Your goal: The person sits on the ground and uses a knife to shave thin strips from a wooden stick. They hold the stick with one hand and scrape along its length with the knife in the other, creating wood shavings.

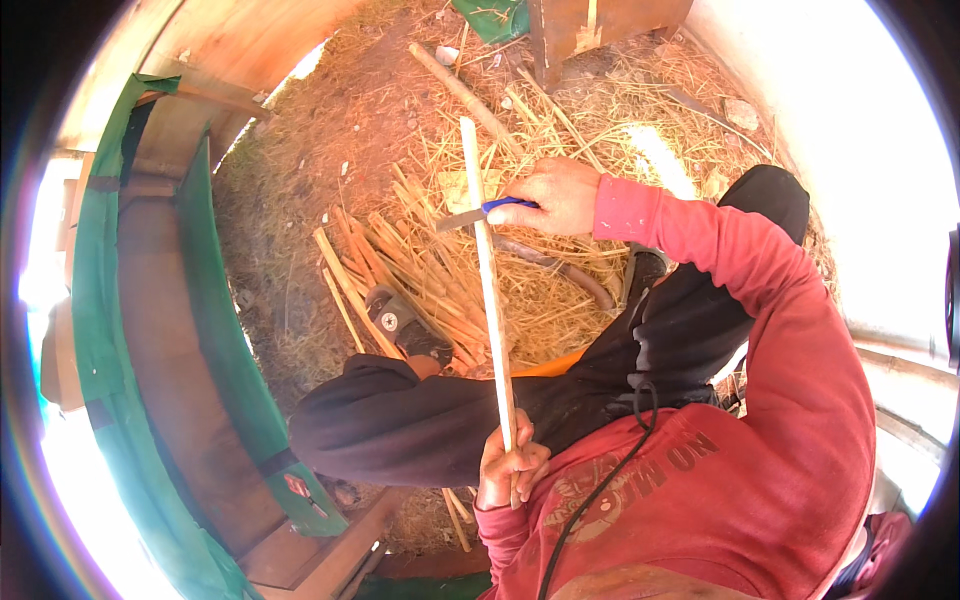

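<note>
My left hand (512, 465) is closed around the lower end of a long, pale wooden strip (490, 290), close to my belly. The strip slants up and away across my lap, its far end above the straw. Farther out, my right hand (560, 195) grips a knife (462, 219) by its blue handle. The knife's blade lies across the upper part of the strip and points left. Past my crossed legs, a pile of split wooden strips (415, 270) lies on the ground around my sandalled foot (395, 318).
Shavings and straw (540, 260) cover the ground ahead, with a thicker round stick (465, 97) at the far side. A curved brown stick (565, 268) lies beyond my lap. At left runs a wooden trough (160, 330) edged with green cloth. A wooden board (610, 30) stands at the far end.
</note>
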The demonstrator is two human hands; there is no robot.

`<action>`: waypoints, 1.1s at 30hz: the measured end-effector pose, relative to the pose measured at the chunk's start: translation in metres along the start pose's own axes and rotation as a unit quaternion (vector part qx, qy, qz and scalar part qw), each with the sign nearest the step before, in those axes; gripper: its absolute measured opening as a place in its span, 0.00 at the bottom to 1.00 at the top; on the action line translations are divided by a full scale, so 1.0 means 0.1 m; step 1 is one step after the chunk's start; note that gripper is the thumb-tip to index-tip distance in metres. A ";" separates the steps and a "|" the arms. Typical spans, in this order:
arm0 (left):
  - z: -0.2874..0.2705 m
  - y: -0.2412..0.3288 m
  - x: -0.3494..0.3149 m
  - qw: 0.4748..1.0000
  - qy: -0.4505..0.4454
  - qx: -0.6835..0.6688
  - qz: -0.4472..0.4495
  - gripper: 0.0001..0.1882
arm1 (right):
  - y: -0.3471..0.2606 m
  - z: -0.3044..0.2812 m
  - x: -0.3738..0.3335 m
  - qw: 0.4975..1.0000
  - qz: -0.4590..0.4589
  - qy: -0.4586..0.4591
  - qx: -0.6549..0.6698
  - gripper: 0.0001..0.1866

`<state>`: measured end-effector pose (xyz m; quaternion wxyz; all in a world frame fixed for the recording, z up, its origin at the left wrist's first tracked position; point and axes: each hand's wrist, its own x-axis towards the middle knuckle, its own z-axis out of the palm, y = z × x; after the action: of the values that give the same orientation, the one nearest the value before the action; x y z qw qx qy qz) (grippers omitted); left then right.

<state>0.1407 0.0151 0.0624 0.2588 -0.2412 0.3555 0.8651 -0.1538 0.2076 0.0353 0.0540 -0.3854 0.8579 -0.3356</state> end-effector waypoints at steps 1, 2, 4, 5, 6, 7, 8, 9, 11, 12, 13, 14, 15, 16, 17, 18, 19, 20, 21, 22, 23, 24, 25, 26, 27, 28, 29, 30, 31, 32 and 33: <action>0.06 0.02 -0.02 1.000 0.015 0.021 0.000 0.13 | -0.01 0.00 0.01 1.000 0.009 -0.007 -0.010 0.29; 0.10 0.02 -0.04 0.999 0.030 0.041 0.001 0.13 | -0.02 -0.01 0.01 1.000 0.018 -0.015 -0.020 0.29; 0.10 -0.03 -0.07 0.998 0.039 0.047 0.007 0.13 | -0.01 0.02 -0.02 0.996 -0.023 0.026 -0.087 0.29; 0.09 -0.06 -0.06 0.998 0.039 0.051 0.010 0.13 | 0.03 0.01 -0.02 0.995 -0.005 0.022 -0.098 0.29; 0.12 -0.07 -0.04 0.997 0.049 0.050 0.021 0.12 | 0.06 -0.01 0.02 0.994 0.014 0.019 -0.109 0.29; 0.12 -0.07 -0.03 0.996 0.054 0.062 0.024 0.12 | 0.08 -0.02 0.06 0.993 0.032 0.016 -0.117 0.30; 0.11 -0.06 -0.02 0.995 0.059 0.073 0.027 0.12 | 0.17 0.08 0.07 0.990 0.020 0.042 -0.130 0.31; 0.10 -0.05 -0.01 0.994 0.063 0.085 0.030 0.12 | 0.21 0.10 0.11 0.988 0.047 0.030 -0.145 0.31; 0.12 -0.02 0.01 0.993 0.067 0.093 0.037 0.11 | 0.29 0.09 0.19 0.979 0.100 0.000 -0.176 0.32; 0.13 0.00 0.03 0.992 0.068 0.098 0.042 0.11 | 0.34 0.06 0.21 0.979 0.098 -0.004 -0.180 0.34; 0.15 0.01 0.05 0.991 0.074 0.105 0.049 0.11 | 0.32 0.04 0.22 0.975 0.115 -0.010 -0.190 0.35; 0.18 0.03 0.07 0.989 0.080 0.111 0.057 0.11 | 0.28 0.02 0.24 0.971 0.131 -0.015 -0.201 0.36; 0.19 0.04 0.09 0.987 0.087 0.117 0.066 0.11 | 0.45 -0.04 0.28 0.962 0.181 0.012 -0.205 0.36; 0.16 -0.02 -0.02 0.989 0.059 0.123 0.059 0.11 | 0.60 -0.07 0.32 0.951 0.229 0.038 -0.202 0.37; 0.15 -0.06 -0.14 0.989 0.023 0.136 0.048 0.11 | 1.29 -0.33 0.36 0.923 0.317 0.105 -0.192 0.37; 0.09 -0.04 -0.25 0.981 -0.006 0.193 0.015 0.11 | 1.70 -0.49 0.26 0.881 0.399 0.174 -0.184 0.38; 0.14 -0.03 -0.42 0.984 0.034 0.176 0.000 0.11 | 1.70 -0.62 0.24 0.883 0.381 0.184 -0.205 0.40; 0.07 -0.06 -0.39 0.990 0.054 0.126 0.038 0.11 | 1.72 -0.84 0.11 0.876 0.371 0.201 -0.232 0.43; 0.00 -0.07 -0.35 0.992 0.074 0.076 0.075 0.10 | 1.93 -0.87 0.20 0.861 0.401 0.244 -0.196 0.46; 0.06 0.02 -0.19 0.988 0.102 0.078 0.084 0.10 | 1.82 -0.87 0.23 0.884 0.380 0.213 -0.170 0.45; 0.02 0.04 -0.16 0.985 0.110 0.076 0.112 0.09 | 1.50 -0.79 0.33 0.910 0.353 0.175 -0.131 0.45; 0.05 0.09 -0.12 0.977 0.136 0.118 0.117 0.09 | 1.20 -0.71 0.35 0.928 0.333 0.138 -0.095 0.44; 0.08 0.13 -0.11 0.966 0.163 0.161 0.118 0.08 | 0.97 -0.61 0.38 0.944 0.309 0.096 -0.065 0.42; 0.10 0.12 -0.14 0.957 0.189 0.191 0.113 0.09 | 0.74 -0.48 0.42 0.957 0.283 0.054 -0.031 0.40; 0.12 0.11 -0.14 0.947 0.206 0.222 0.110 0.09 | 0.53 -0.41 0.43 0.967 0.254 0.023 -0.003 0.36; 0.12 0.09 -0.11 0.936 0.222 0.252 0.107 0.10 | 0.38 -0.33 0.41 0.974 0.226 -0.007 0.024 0.33; 0.12 0.07 -0.09 0.932 0.222 0.267 0.104 0.10 | 0.30 -0.29 0.34 0.984 0.171 0.014 0.039 0.31; 0.10 0.04 -0.07 0.927 0.224 0.282 0.101 0.10 | 0.24 -0.23 0.27 0.991 0.115 0.035 0.053 0.29; 0.10 0.02 -0.04 0.924 0.223 0.295 0.098 0.11 | 0.23 -0.20 0.21 0.995 0.059 0.054 0.065 0.28; 0.14 0.02 -0.02 0.930 0.213 0.286 0.089 0.11 | 0.26 -0.14 0.19 0.996 0.035 0.073 0.050 0.26; 0.16 0.02 -0.01 0.927 0.208 0.299 0.083 0.11 | 0.30 -0.07 0.17 0.995 0.010 0.091 0.034 0.25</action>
<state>0.1366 0.0251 0.0740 0.1662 -0.2970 0.6624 0.6674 -0.1863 0.2137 0.0248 -0.0080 -0.3429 0.8508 -0.3982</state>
